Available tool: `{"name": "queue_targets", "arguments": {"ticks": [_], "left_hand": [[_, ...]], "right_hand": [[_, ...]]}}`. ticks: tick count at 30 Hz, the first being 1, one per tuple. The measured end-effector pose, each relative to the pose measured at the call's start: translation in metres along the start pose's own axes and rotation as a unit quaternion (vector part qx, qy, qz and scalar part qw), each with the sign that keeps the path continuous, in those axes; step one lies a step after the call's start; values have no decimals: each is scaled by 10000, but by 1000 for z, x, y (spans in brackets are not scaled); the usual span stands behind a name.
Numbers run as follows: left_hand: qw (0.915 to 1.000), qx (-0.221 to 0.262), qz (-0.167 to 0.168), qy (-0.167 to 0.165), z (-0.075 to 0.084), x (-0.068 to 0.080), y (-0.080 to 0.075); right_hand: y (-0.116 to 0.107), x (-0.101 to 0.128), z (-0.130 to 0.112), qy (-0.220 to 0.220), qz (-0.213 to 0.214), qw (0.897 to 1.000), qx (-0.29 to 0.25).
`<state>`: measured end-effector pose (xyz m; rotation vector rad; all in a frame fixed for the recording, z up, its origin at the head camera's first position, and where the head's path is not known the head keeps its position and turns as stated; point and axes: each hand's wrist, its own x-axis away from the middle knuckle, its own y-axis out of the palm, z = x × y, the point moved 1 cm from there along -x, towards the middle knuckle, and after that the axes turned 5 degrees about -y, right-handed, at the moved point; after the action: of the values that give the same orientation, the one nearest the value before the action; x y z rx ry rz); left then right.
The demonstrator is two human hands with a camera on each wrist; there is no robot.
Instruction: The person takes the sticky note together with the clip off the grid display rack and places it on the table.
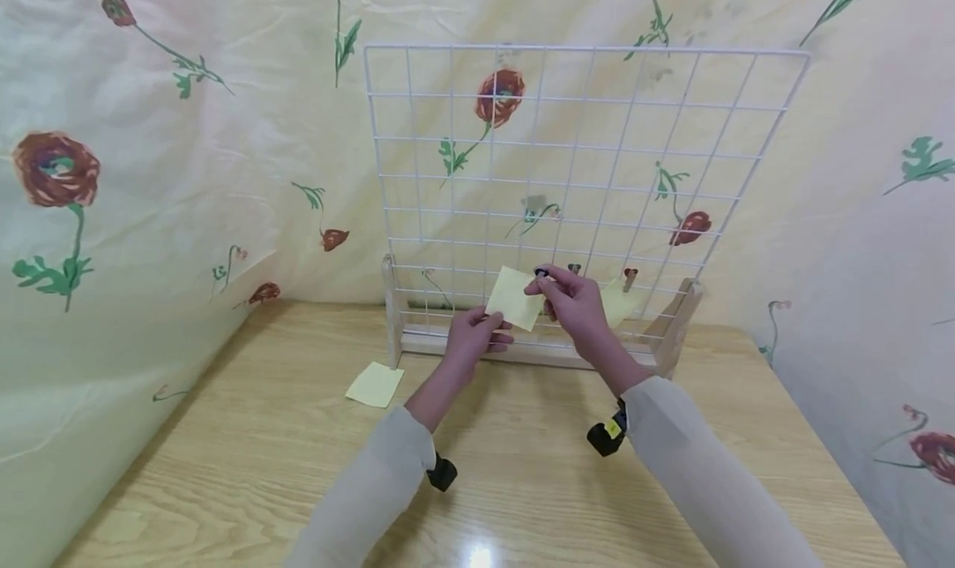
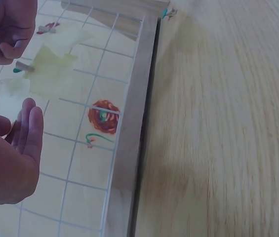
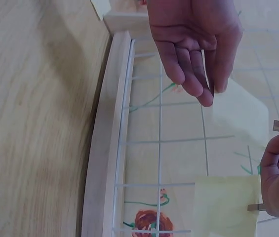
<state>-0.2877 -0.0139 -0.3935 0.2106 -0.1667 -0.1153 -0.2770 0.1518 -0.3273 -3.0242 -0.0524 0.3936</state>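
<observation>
Two hands work at the lower wires of a white wire grid [image 1: 582, 162] standing in a wooden base [image 1: 522, 354] on a wooden table [image 1: 522, 468]; left hand [image 1: 472, 336] pinches the lower edge of a yellow sticky note [image 1: 513, 297] held against the grid; right hand [image 1: 570, 298] grips a small clip [image 1: 541, 273] at the note's top corner; second note [image 1: 621, 303] hangs clipped just right of it; third note [image 1: 375, 384] lies flat on the table left of the base.

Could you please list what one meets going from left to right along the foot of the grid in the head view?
Loose note on the table → left hand → held note → right hand → clipped note → right wooden foot.
</observation>
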Motion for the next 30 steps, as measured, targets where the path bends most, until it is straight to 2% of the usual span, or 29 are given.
{"name": "queue_targets", "arguments": {"ticks": [5, 10, 13, 23, 30], "left_hand": [[9997, -152, -155, 101, 1, 9, -2], [9988, -402, -174, 238, 2, 20, -8], [9984, -494, -204, 202, 1, 27, -12], [9959, -801, -324, 287, 0, 53, -29], [9932, -1067, -380, 268, -5, 72, -46]], "right_hand": [[-4, 14, -3, -146, -38, 9998, -146], [-5, 27, -5, -318, -148, 9990, -282], [-5, 35, -4, -316, -200, 9989, -289], [-6, 64, -3, -391, -280, 9979, -437], [-8, 86, 2, -796, -547, 9944, -420]]}}
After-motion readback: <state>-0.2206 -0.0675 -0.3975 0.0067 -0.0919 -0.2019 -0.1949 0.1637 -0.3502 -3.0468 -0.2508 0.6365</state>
